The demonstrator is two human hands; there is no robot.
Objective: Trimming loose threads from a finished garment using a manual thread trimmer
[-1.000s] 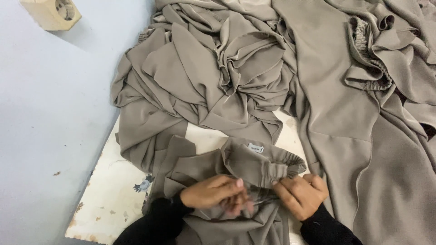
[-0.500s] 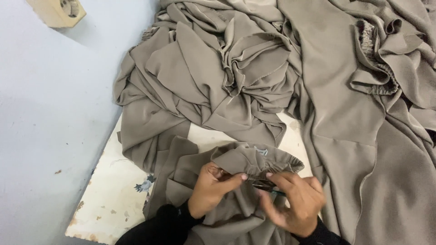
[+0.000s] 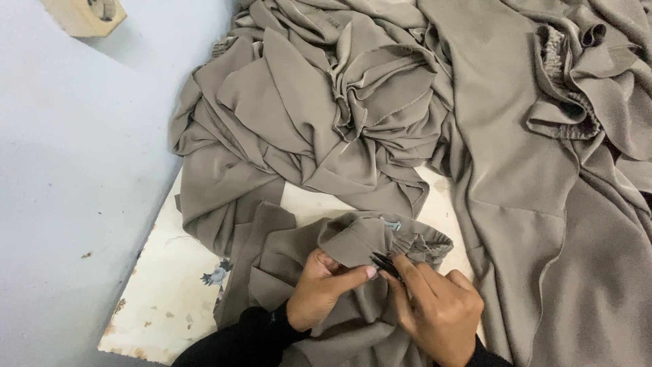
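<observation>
L hand [image 3: 322, 289] pinches garment [image 3: 353, 241] fold on desk [image 3: 170, 285]; R hand [image 3: 435, 306] grips black snips [image 3: 385, 264] at elastic waistband. Advise: keep fabric taut, cut thread only, tips off cloth.

garment [image 3: 353, 245] on board [image 3: 170, 299], fabric heap [image 3: 326, 102] behind

Small pale grey-blue label [image 3: 391, 223] at the gathered waistband [image 3: 414, 245] of the taupe garment.
</observation>
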